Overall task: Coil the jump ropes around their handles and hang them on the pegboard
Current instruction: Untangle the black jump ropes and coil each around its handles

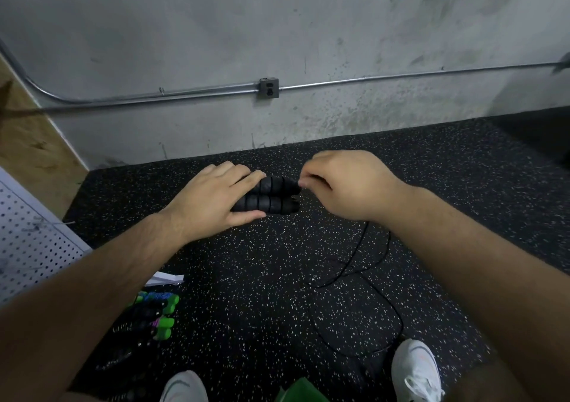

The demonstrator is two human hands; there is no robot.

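Green-handled ropes (pixel 157 312): bundled on the floor near the left foot. Black cord (pixel 364 266): slack loops on the speckled floor; likely light, limp and tangle-prone. Pegboard (pixel 27 235): far left. Black ribbed handles (pixel 271 195): paired side by side, soft-looking grip. Left hand (pixel 212 198) wraps them; right hand (pixel 345 186) pinches the cord at their tips, probably the surest hold for winding.

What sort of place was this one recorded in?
Most likely a gym or home workout room: a speckled black rubber floor, a bare concrete wall with exposed conduit, and jump ropes lying near a pegboard.
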